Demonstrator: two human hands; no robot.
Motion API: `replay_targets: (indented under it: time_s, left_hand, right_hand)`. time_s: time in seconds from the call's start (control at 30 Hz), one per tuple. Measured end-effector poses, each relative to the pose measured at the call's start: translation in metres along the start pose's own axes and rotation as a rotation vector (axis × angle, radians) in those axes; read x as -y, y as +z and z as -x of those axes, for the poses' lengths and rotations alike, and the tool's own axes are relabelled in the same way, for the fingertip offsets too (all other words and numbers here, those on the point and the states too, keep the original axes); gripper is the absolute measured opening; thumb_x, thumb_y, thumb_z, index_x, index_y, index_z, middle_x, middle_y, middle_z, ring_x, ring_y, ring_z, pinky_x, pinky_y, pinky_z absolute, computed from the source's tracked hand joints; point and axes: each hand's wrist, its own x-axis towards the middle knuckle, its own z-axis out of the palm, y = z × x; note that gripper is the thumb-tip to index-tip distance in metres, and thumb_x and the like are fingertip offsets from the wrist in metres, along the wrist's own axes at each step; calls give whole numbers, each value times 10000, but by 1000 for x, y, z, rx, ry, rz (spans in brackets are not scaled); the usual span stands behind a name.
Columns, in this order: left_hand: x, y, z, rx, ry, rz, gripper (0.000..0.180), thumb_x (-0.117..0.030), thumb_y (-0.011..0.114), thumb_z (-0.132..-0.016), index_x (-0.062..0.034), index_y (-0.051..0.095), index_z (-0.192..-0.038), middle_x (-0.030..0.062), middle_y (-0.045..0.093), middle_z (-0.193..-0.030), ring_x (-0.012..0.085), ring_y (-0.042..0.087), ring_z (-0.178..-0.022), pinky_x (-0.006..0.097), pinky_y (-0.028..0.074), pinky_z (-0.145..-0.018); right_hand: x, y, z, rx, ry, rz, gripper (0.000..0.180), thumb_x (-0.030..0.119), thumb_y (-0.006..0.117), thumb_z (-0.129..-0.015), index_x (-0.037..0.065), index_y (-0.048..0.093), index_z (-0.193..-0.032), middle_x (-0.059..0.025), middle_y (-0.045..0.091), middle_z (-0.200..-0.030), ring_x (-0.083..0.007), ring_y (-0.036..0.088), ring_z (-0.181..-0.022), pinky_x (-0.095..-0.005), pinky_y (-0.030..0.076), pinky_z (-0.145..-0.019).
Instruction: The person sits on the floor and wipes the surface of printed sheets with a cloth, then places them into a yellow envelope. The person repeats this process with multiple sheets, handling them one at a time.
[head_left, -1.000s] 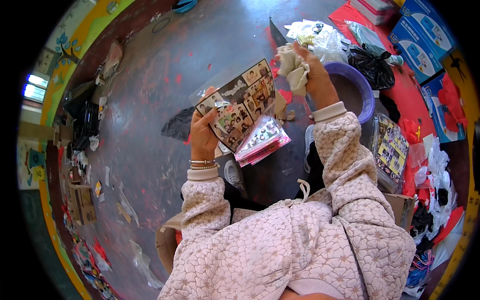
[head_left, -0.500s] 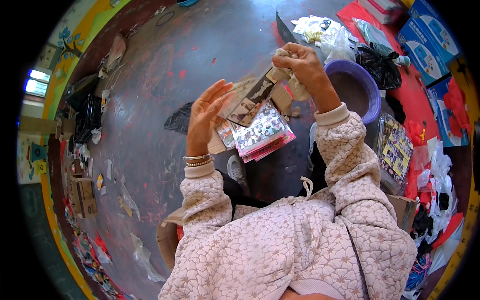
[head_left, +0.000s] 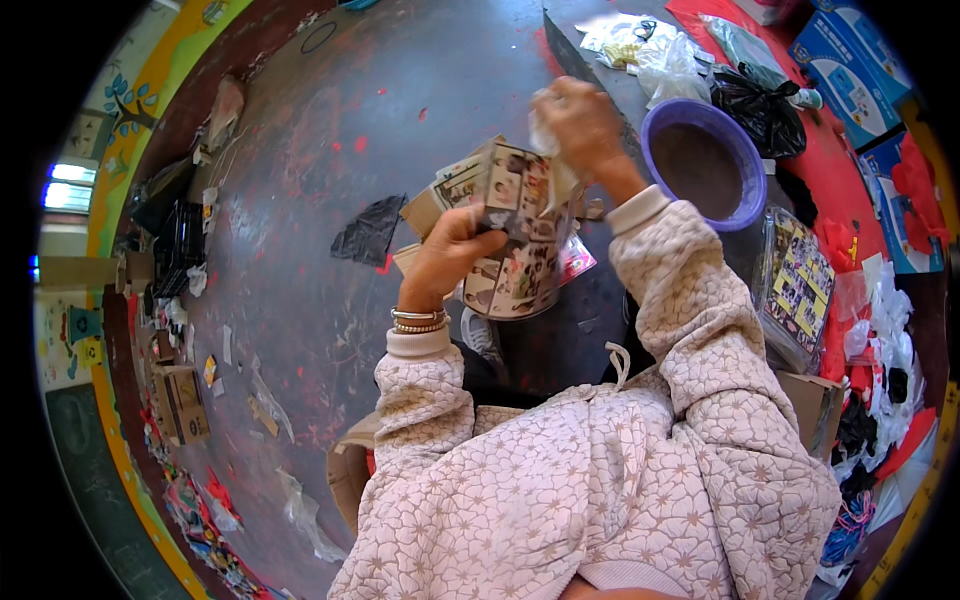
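My left hand (head_left: 448,256) grips the near-left edge of a printed sheet (head_left: 520,262) covered with small brown and cream pictures, its thumb lying on top. The sheet is tilted and bends the light at its edges. Above its far right corner is my right hand (head_left: 580,125), blurred by motion and closed around a crumpled whitish cloth (head_left: 544,135). Under the sheet, a pink-edged printed stack (head_left: 575,260) shows only at its right side. Cardboard pieces (head_left: 422,210) stick out to the left of the sheet.
A purple basin (head_left: 752,200) stands right of my right forearm. Beyond it lie a black plastic bag (head_left: 760,115) and white bags (head_left: 668,72). A wrapped printed pack (head_left: 795,290) sits to the right. Black plastic (head_left: 368,230) lies on the floor at left, a cardboard box (head_left: 180,405) farther left.
The sheet has swung lower and turned its picture side up, covering most of the stack. My left hand has closed on its edge; my right hand has shifted slightly left with the cloth.
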Motion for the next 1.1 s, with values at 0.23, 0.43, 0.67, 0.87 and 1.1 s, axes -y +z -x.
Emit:
replay_targets:
  time_s: [0.23, 0.43, 0.67, 0.87, 1.1]
  left_hand:
    - [2, -26, 7, -167, 50, 589, 360, -30, 457, -837, 24, 388, -1186, 147, 561, -1069, 251, 600, -909, 393, 486, -828]
    - [18, -19, -1, -137, 186, 575, 397, 22, 420, -791, 32, 405, -1188, 160, 536, -1109, 255, 566, -975, 385, 471, -845]
    - [14, -25, 12, -189, 393, 835, 434, 36, 428, -768, 47, 381, -1200, 190, 529, -1114, 308, 564, -971, 449, 474, -840]
    - [70, -29, -3, -820, 11, 752, 280, 14, 451, -779, 75, 449, -1052, 180, 556, -1025, 300, 576, -899, 451, 466, -837]
    - [244, -43, 28, -985, -219, 917, 283, 0, 364, -860, 94, 406, -1123, 187, 507, -1059, 343, 521, -961, 506, 396, -909]
  right_hand:
    - [32, -35, -18, -43, 597, -932, 105, 135, 565, -813, 33, 585, -802, -54, 570, -628, -156, 562, -557, -279, 475, -518]
    - [77, 2, 28, 86, -48, -217, 95, 159, 577, -746, 76, 567, -793, -101, 558, -805, -274, 596, -699, -354, 484, -571]
    - [-37, -4, -14, -72, 806, -606, 244, 274, 570, -823, 38, 589, -766, -61, 612, -697, -146, 579, -639, -291, 466, -550]
    - [-46, 4, -13, -182, 799, -1115, 132, 141, 495, -854, 31, 558, -889, -36, 541, -678, -132, 531, -577, -249, 434, -514]
    - [7, 64, 47, 342, 670, -882, 227, 157, 619, -713, 24, 572, -890, -79, 570, -768, -168, 571, -621, -298, 471, -512]
